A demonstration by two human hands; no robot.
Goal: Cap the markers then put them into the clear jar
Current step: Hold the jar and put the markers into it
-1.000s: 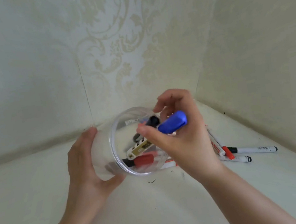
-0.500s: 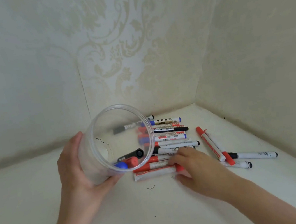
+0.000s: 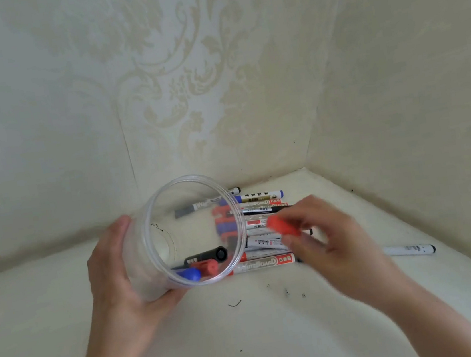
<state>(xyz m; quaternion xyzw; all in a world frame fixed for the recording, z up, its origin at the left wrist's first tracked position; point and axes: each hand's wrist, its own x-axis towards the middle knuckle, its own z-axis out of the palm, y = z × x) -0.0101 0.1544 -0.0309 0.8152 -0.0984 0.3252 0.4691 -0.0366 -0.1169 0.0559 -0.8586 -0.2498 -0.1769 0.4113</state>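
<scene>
The left hand (image 3: 115,272) reaches in from the 7 o'clock edge of the view, forearm angled up and to the right, and its fingers (image 3: 120,226) wrap the wall of the clear jar (image 3: 155,218), thumb under it and fingertips over the top. The jar is tilted on its side, mouth facing the camera and toward 3 o'clock, its lower wall close to the counter (image 3: 249,341). Inside, at the 6 o'clock part of the mouth, lie a black marker (image 3: 208,255), a red-capped marker (image 3: 207,267) and a blue-capped marker (image 3: 191,274). The right hand (image 3: 326,244) enters from the 5 o'clock corner, forearm sloping up and to the left, palm down, blurred by motion. Its fingers (image 3: 301,208) are closed narrowly on a red marker (image 3: 282,226), whose red end points toward 9 o'clock, just beside the jar's rim and outside it. Below and behind this hand a pile of markers (image 3: 261,236) lies on the counter, directly at 3 o'clock from the jar's mouth. A single white marker (image 3: 410,250) with a black end lies apart near the wall at 3 o'clock.
</scene>
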